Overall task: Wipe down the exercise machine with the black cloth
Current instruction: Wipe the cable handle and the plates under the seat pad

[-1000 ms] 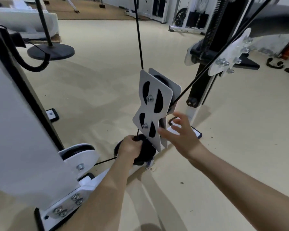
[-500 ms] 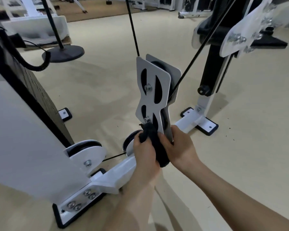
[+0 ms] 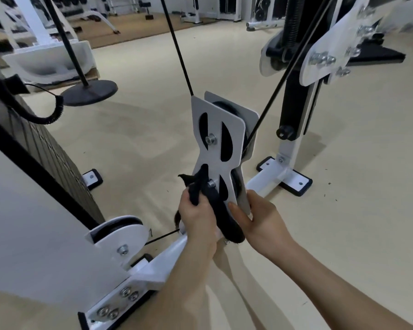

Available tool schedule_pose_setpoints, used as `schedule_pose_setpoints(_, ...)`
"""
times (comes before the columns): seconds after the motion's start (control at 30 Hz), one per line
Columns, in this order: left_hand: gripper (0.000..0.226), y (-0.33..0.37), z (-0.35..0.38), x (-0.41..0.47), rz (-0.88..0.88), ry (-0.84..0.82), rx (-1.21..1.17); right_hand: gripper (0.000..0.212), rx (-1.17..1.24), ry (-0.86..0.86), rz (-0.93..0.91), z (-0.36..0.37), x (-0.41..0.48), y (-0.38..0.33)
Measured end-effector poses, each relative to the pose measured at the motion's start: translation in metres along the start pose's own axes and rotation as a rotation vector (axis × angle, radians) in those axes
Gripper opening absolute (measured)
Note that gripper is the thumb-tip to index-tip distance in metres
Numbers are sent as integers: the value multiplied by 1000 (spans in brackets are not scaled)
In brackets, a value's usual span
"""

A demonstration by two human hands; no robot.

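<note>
Black cloth [image 3: 202,194], bunched against slotted plate [image 3: 218,151]

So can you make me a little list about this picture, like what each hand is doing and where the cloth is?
Place: gym floor with exercise machines
Left hand: grips the black cloth and presses it on the lower part of the white pulley plate
Right hand: holds the plate's bottom edge, thumb on the front
Cloth: bunched up, one end hanging down between the hands
Cable: black, running up from the plate's top
Nearby: round black base on the floor to the left
</note>
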State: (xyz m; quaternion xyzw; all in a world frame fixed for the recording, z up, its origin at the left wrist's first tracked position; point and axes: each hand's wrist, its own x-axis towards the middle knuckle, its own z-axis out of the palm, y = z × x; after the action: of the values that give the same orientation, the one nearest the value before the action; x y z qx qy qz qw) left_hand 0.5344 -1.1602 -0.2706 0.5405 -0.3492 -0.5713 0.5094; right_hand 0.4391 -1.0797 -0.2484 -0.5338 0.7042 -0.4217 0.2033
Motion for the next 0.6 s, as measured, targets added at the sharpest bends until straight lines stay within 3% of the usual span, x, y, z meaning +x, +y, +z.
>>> schedule_pose_setpoints(0.13, 23, 2, -19, -14, -64, -153, 222, 20, 21, -73, 82, 1, 4, 2)
schedule_pose_setpoints(0.2, 22, 1, -31, -38, -141, -255, 273, 26, 76, -157, 152, -3, -2, -5)
schedule_pose_setpoints(0.3, 24, 19, -41, -71, -130, -368, 84, 32, 293, -180, 180, -13, -28, -20)
schedule_pose_setpoints(0.43, 48, 49, -39, -79, 48, -573, 186, 41, 570, -151, 153, -19, -49, -26)
schedule_pose_setpoints(0.5, 49, 56, -37, -72, 195, -488, 313, 44, 507, 6, 163, -27, -45, -22)
schedule_pose_setpoints(0.6, 56, 83, -27, -64, 580, -267, 552, 44, 532, 307, 185, -53, -27, -27)
